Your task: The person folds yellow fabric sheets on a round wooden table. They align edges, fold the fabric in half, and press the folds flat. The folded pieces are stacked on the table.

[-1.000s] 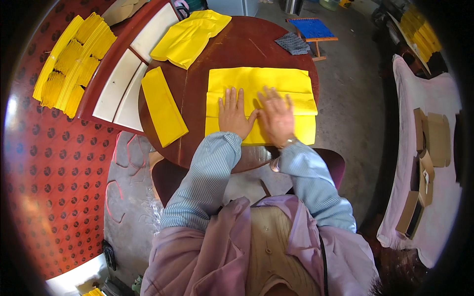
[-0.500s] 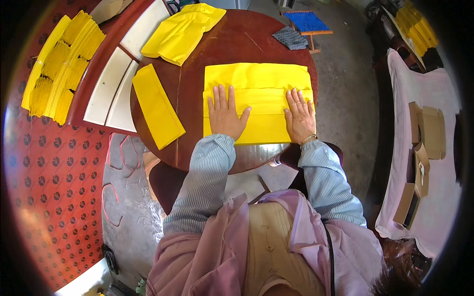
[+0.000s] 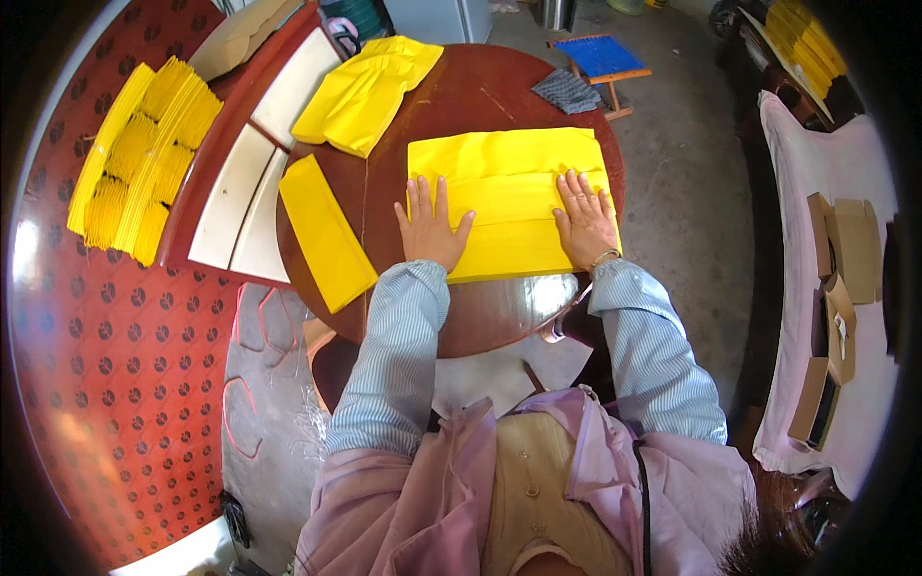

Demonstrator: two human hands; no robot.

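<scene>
A yellow sheet (image 3: pixel 509 226), folded with creases running across it, lies flat on the round dark-red table (image 3: pixel 499 312). My left hand (image 3: pixel 430 228) rests palm down at its left edge, fingers stretched out and thumb apart. On its right edge lies my right hand (image 3: pixel 584 223), also flat with the fingers extended. Neither hand grips anything. To the left of the sheet is a narrow folded yellow strip (image 3: pixel 328 233). Farther back a loose, crumpled yellow sheet (image 3: pixel 368 94) overlaps the table's rim.
A dark grey cloth (image 3: pixel 567 91) lies at the table's far right, near a blue-topped stool (image 3: pixel 600 60). At left, bundled yellow stacks (image 3: pixel 144 158) sit on a red patterned surface (image 3: pixel 125 355). Opened cardboard boxes (image 3: pixel 855 252) lie on a pink cloth (image 3: pixel 802 173) at right.
My left hand has slid left toward the sheet's left edge. My right hand stays flat on the right side. The whole view has shifted slightly.
</scene>
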